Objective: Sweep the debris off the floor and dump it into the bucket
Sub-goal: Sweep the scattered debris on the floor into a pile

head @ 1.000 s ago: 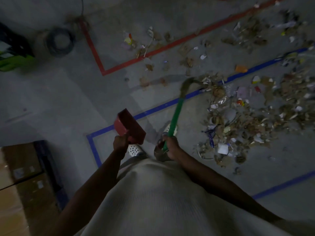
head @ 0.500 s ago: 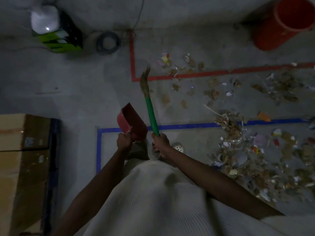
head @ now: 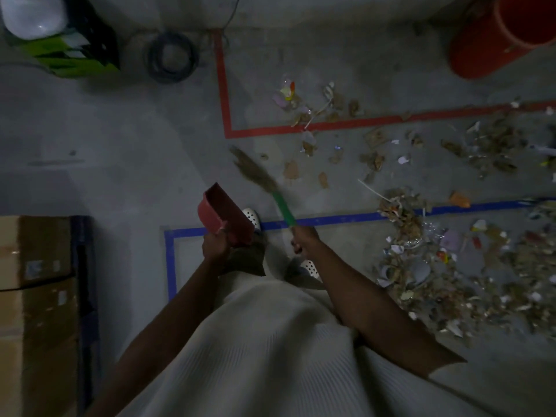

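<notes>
Fingers [head: 297, 245] of the right hand [head: 304, 239] clamp the likely light green-handled straw broom [head: 284, 207]; left hand [head: 214, 246] grips the red plastic dustpan [head: 225, 215].

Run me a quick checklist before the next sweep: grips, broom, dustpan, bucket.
1. Right hand grips broom handle: ok.
2. Left hand holds dustpan: ok.
3. Bristles at the debris pile: not ok, they point left, away from it.
4. Dustpan down on the floor: not ok, held up.
5. Bucket upright, mouth open: ok, upper right beyond the red tape.
6. Dustpan empty: cannot tell, too dark.
</notes>
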`<state>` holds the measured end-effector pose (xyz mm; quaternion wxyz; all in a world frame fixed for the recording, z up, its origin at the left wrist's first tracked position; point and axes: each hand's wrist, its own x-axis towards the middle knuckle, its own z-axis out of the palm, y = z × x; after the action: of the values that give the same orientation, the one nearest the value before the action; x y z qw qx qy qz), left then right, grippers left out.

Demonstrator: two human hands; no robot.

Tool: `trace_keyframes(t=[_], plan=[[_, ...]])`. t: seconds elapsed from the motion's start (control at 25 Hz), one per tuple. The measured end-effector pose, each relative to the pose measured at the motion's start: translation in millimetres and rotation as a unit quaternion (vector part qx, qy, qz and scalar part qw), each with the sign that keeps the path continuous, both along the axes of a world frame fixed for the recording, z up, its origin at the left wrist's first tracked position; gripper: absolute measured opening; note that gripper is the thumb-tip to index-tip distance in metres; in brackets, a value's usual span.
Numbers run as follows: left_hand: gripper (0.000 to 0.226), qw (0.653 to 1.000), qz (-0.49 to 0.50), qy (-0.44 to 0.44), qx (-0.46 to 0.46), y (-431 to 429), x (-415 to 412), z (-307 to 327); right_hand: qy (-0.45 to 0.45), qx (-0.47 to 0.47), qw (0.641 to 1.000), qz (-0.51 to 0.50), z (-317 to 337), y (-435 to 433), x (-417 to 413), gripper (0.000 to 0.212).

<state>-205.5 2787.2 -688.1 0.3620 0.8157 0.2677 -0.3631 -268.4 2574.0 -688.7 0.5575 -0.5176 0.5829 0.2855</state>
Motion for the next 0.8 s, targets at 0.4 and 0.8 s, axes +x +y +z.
trace_keyframes(t=[0.4, 0.8], plan=[[0.064, 0.987, -0.158, 0.002, 0.023, -24.9, 155.3, -14.0, 0.038, -0.084, 0.961, -0.261, -8.0, -29.8, 64.7, 0.039], [0.057, 0.989, -0.147, 0.012, -0.025, -90.4, 197.4, -5.4, -0.015, -0.114, 0.991, -0.07, 26.5, 31.3, 119.6, 0.049]])
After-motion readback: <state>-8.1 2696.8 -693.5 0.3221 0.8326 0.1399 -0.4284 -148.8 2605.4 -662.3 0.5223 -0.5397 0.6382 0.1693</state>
